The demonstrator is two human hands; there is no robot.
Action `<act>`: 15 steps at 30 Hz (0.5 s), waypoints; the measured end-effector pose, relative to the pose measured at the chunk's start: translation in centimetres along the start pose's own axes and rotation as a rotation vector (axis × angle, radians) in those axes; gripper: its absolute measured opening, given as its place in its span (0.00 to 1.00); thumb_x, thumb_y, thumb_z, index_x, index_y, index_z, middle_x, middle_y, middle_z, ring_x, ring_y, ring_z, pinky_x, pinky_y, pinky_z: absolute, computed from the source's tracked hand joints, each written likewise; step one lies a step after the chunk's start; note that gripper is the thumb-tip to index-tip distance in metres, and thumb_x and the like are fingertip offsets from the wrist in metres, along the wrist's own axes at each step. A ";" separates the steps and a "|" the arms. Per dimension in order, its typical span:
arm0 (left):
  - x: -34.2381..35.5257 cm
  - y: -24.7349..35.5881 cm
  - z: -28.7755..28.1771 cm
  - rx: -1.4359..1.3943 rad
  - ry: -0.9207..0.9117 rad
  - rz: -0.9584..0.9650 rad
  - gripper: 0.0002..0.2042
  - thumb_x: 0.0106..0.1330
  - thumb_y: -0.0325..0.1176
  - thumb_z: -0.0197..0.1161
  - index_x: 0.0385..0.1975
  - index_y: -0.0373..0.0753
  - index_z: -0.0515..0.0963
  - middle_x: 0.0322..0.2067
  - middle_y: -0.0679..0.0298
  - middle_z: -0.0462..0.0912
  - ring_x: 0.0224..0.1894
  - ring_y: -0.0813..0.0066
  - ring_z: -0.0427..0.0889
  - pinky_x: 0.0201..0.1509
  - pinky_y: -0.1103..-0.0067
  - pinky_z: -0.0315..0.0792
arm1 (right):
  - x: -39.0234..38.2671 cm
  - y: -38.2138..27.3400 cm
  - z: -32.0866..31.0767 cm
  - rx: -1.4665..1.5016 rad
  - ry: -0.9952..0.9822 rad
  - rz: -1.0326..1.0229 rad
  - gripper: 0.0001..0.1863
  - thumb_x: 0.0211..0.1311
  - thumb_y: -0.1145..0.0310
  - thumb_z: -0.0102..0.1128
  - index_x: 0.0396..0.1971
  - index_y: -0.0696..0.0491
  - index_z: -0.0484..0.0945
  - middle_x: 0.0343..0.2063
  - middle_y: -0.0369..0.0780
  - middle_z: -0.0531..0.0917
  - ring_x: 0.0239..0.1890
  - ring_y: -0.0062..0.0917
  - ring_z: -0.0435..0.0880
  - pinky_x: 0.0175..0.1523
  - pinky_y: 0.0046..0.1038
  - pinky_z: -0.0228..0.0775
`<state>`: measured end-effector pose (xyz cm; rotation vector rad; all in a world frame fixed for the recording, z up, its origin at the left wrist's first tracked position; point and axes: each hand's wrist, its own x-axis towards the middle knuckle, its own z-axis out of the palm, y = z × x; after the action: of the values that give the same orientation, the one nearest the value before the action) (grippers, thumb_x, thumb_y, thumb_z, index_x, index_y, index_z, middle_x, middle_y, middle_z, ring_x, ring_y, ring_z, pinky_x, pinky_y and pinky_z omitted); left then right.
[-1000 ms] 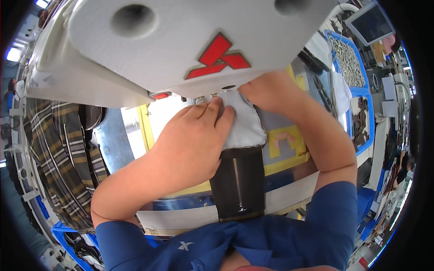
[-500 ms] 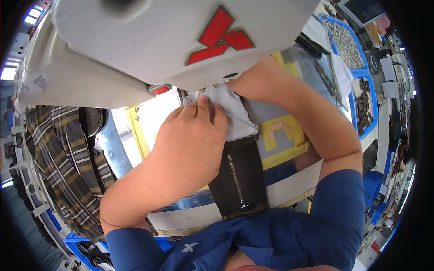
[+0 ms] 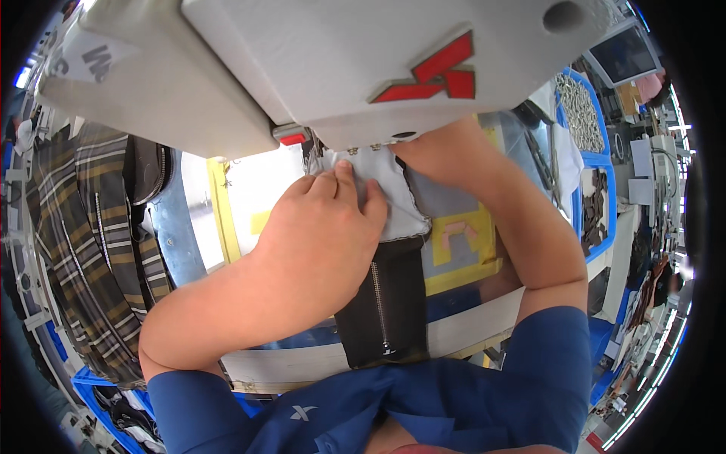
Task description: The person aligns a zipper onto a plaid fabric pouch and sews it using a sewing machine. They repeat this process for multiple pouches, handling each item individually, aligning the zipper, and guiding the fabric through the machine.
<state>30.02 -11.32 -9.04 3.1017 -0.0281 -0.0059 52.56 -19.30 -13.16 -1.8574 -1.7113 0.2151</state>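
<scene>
A white sewing machine [image 3: 302, 68] fills the top of the view. Under its head lies a piece of white fabric [image 3: 397, 200] joined to a black piece with a zip [image 3: 382, 303]. My left hand [image 3: 321, 242] lies flat on the white fabric, fingers pointing to the needle area. Beside the fabric on the right, my right hand [image 3: 442, 155] reaches under the machine head, its fingers mostly hidden. The black piece hangs over the table's front edge toward my body.
Plaid garments [image 3: 83, 250] hang or lie piled at the left. Yellow tape marks [image 3: 461, 242] frame the table surface by the fabric. Blue trays [image 3: 586, 129] with metal parts and dark pieces stand at the right, scissors and tools beside them.
The view has shifted so the machine head sits further right and larger. My left hand has slid slightly forward on the white fabric; both hands stay on the work.
</scene>
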 end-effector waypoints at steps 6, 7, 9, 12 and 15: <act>-0.2 0.1 0.2 0.005 -0.011 -0.005 0.29 0.57 0.34 0.68 0.59 0.23 0.80 0.56 0.28 0.84 0.48 0.54 0.89 0.54 0.69 0.81 | 0.0 -0.7 0.0 0.011 -0.039 0.051 0.15 0.62 0.71 0.63 0.48 0.52 0.88 0.41 0.47 0.91 0.45 0.48 0.88 0.50 0.45 0.80; -0.2 0.1 0.3 0.012 -0.012 -0.003 0.29 0.57 0.34 0.68 0.58 0.23 0.80 0.56 0.28 0.84 0.47 0.54 0.89 0.53 0.69 0.81 | 0.0 -0.7 0.0 0.010 -0.043 0.055 0.15 0.61 0.71 0.64 0.48 0.52 0.88 0.42 0.47 0.91 0.46 0.48 0.88 0.51 0.44 0.80; -0.3 0.1 0.3 0.027 0.006 -0.003 0.28 0.57 0.33 0.68 0.57 0.23 0.81 0.56 0.28 0.84 0.46 0.55 0.89 0.52 0.70 0.81 | 0.1 -0.9 -0.2 -0.007 -0.033 0.015 0.16 0.61 0.71 0.65 0.49 0.52 0.88 0.43 0.46 0.91 0.47 0.47 0.88 0.52 0.44 0.80; -0.3 0.3 0.2 0.019 -0.045 -0.030 0.30 0.56 0.34 0.68 0.60 0.24 0.80 0.59 0.28 0.82 0.52 0.51 0.88 0.58 0.68 0.80 | 0.0 -0.7 -0.1 -0.003 -0.038 0.022 0.17 0.60 0.70 0.66 0.50 0.52 0.88 0.45 0.46 0.91 0.48 0.46 0.88 0.54 0.43 0.80; -0.4 0.4 -0.2 0.005 -0.101 -0.051 0.31 0.55 0.34 0.68 0.61 0.24 0.79 0.60 0.28 0.81 0.56 0.49 0.87 0.60 0.66 0.80 | 0.0 -0.2 0.1 0.003 -0.025 -0.007 0.17 0.59 0.69 0.67 0.50 0.52 0.87 0.44 0.45 0.91 0.48 0.46 0.88 0.54 0.43 0.80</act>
<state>29.66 -11.69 -8.80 3.1033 0.0476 -0.1636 52.33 -19.24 -13.14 -1.8531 -1.7333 0.2385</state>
